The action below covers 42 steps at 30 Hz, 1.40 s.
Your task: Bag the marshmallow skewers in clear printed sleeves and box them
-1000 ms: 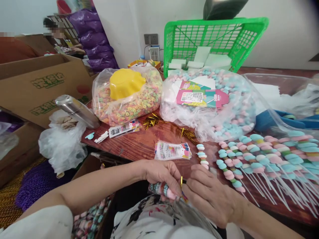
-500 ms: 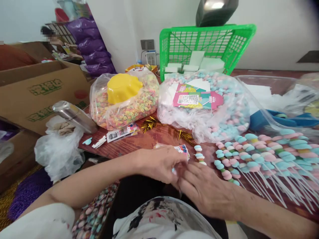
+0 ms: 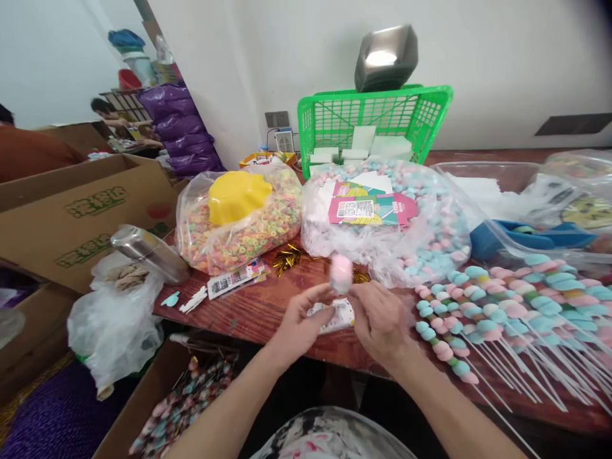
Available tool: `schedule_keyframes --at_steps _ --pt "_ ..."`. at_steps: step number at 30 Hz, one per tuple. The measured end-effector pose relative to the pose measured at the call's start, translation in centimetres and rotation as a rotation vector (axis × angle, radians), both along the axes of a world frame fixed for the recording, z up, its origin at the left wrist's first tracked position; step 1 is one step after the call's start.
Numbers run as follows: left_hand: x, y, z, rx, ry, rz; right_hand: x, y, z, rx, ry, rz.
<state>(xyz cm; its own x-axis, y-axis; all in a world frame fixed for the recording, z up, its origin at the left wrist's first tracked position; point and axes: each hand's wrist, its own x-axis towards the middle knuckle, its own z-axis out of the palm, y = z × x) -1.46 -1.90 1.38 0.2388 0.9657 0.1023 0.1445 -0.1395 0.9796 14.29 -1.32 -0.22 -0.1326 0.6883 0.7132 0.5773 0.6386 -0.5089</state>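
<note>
Both hands are raised over the near edge of the brown table (image 3: 268,306). My left hand (image 3: 301,322) and my right hand (image 3: 380,319) meet round a candy skewer (image 3: 341,273) whose pink top is blurred by motion; fingers of both are pinched on it. A small printed packet (image 3: 335,315) lies on the table just under the hands. Right of them lies a row of several finished pastel candy skewers (image 3: 482,312) with white sticks pointing toward me.
Behind stand a bag of coloured ring candy (image 3: 239,223) with a yellow bowl (image 3: 236,194), a bag of pink-blue candy (image 3: 421,223), gold twist ties (image 3: 287,255), a green basket (image 3: 373,118). At left: a steel flask (image 3: 150,252), cardboard boxes (image 3: 86,204), a box of wrapped skewers (image 3: 186,408). People sit far left.
The hands have lifted from my lap up over the table edge, bringing the candy skewer upright between them. The camera has tilted up.
</note>
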Motion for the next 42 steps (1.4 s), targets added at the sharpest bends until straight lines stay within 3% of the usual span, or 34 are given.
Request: schedule_keyframes --at_steps 3,6,8,11,15,18,20,21,23,25,27,29,31,34,36,39,42 --pt "-0.7 -0.2 1.5 -0.254 -0.443 -0.13 0.5 -0.2 0.3 0.176 -0.244 0.057" --pt "-1.3 -0.2 2.2 -0.319 -0.644 -0.254 1.0 -0.1 0.8 0.321 -0.464 0.015" --pt "-1.6 0.2 2.1 -0.363 -0.78 -0.342 1.4 0.1 1.2 0.356 -0.499 -0.014" --pt "-1.6 1.2 1.6 -0.39 -0.94 -0.332 1.6 0.2 1.5 0.381 -0.504 -0.033" --pt "-0.2 1.3 0.9 -0.376 -0.932 -0.151 1.4 0.3 1.3 0.39 -0.486 -0.049" --pt "1.1 0.1 -0.3 -0.405 -0.731 -0.225 1.3 0.6 1.0 0.384 -0.422 0.003" --pt "1.5 -0.3 -1.2 -0.332 -0.502 -0.284 1.4 0.9 1.1 0.318 -0.343 0.063" --pt "1.4 -0.3 -1.6 -0.216 -0.36 -0.26 1.5 1.0 1.2 0.247 -0.271 0.098" --pt "0.7 0.4 -1.9 0.198 -0.055 -0.121 1.3 0.8 1.5 -0.018 -0.035 0.182" --pt "-0.3 1.6 -1.5 0.694 0.217 0.018 0.7 0.2 1.6 -0.438 0.307 0.324" --pt "-1.3 2.8 -0.6 1.056 0.373 0.041 -0.5 -1.0 1.4 -0.881 0.666 0.52" --pt "-2.0 3.3 0.4 1.23 0.419 -0.042 -2.0 -2.2 0.9 -1.209 0.965 0.728" --pt "-2.7 3.3 0.9 1.268 0.416 -0.122 -3.4 -3.3 0.3 -1.383 1.168 0.869" --pt "-4.4 2.3 0.7 1.147 0.413 -0.096 -4.7 -4.1 -0.4 -1.399 1.217 0.889" --pt "-6.1 1.0 0.6 0.938 0.404 -0.031 -4.8 -4.4 -0.7 -1.252 1.053 0.787" --pt "-8.2 -1.3 0.9 0.419 0.294 0.1 -4.5 -4.6 -1.1 -0.771 0.662 0.554" --pt "-9.0 -3.3 1.7 -0.108 -0.018 0.097 -4.3 -4.4 -0.7 -0.236 0.317 0.425"
